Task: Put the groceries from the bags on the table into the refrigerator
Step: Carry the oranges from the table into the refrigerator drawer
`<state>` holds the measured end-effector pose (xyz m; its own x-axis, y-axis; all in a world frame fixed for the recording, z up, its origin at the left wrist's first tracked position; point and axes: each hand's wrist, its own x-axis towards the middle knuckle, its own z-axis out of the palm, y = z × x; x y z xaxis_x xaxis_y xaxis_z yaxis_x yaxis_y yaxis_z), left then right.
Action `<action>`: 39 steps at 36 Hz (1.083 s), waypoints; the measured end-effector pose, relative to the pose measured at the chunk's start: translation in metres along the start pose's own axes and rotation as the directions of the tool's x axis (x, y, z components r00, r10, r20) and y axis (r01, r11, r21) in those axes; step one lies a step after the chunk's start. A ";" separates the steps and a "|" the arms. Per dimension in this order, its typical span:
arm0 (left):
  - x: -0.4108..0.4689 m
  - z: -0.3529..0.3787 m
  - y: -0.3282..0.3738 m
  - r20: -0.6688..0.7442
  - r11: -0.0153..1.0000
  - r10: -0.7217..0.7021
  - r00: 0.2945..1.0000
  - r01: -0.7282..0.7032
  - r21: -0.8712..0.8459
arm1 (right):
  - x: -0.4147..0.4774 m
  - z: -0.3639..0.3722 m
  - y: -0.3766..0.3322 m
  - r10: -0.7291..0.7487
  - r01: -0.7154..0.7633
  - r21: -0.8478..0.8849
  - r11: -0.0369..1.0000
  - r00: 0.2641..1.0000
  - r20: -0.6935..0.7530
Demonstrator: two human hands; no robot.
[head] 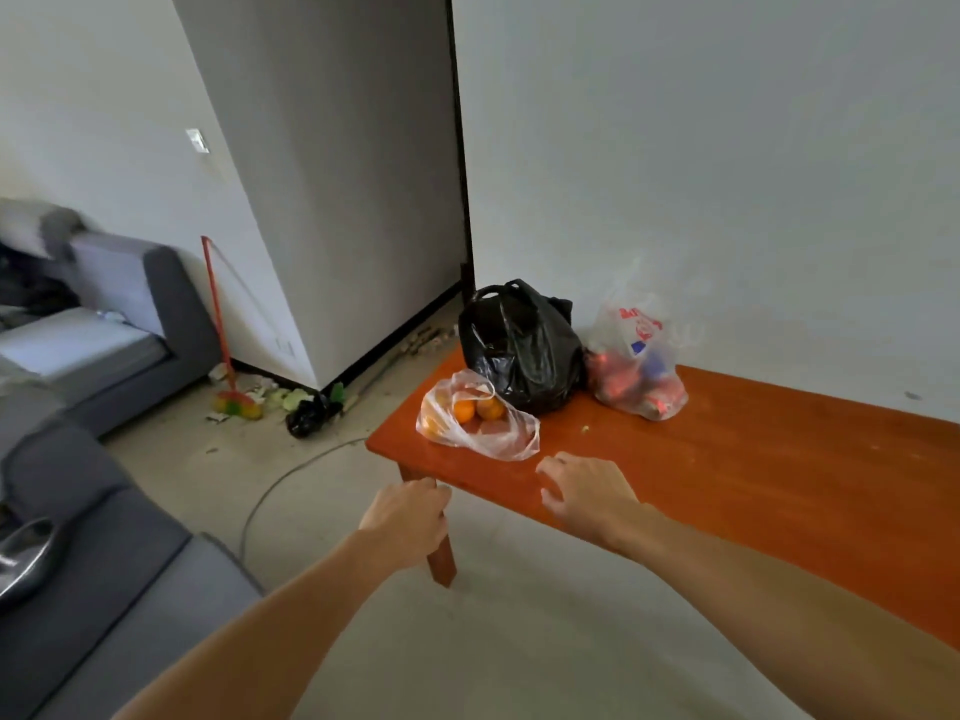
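Note:
Three bags stand at the left end of a low orange-red table (pixel 753 459). Nearest the front corner lies a clear plastic bag of oranges (pixel 475 415). Behind it stands a knotted black bag (pixel 522 345). To the right of that sits a clear bag with red print (pixel 639 366) holding red and blue packages. My right hand (pixel 584 491) hovers over the table's front edge, just right of the orange bag, fingers loosely curled and holding nothing. My left hand (pixel 408 519) hangs in front of the table's corner leg, fingers relaxed, empty. No refrigerator is in view.
A grey sofa (pixel 104 330) fills the left side, with a dark shiny object on its near seat. A red-handled broom (pixel 223 350), a small black bag (pixel 306 415) and litter lie on the floor by the wall corner. A cable (pixel 280 480) runs across the floor.

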<state>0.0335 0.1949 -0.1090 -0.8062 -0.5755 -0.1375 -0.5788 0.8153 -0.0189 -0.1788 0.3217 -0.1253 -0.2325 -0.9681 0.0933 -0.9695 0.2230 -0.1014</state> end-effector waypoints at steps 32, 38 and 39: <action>0.390 0.093 -0.140 0.405 0.656 0.584 0.704 -0.703 0.276 | 0.253 0.162 0.057 0.295 -0.349 0.154 0.924 0.911 0.289; 0.430 0.083 -0.187 0.325 0.460 0.709 0.626 -0.760 0.459 | 0.282 0.190 0.024 0.353 -0.358 0.272 0.893 0.933 0.069; 0.434 0.081 -0.199 0.321 0.452 0.707 0.631 -0.751 0.481 | 0.291 0.192 0.016 0.367 -0.361 0.285 0.888 0.930 0.037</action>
<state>-0.1912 -0.2113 -0.2450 -0.8779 0.2340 -0.4177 0.4032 0.8319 -0.3814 -0.2469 0.0211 -0.2903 -0.5688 -0.8224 0.0132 -0.7548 0.5155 -0.4056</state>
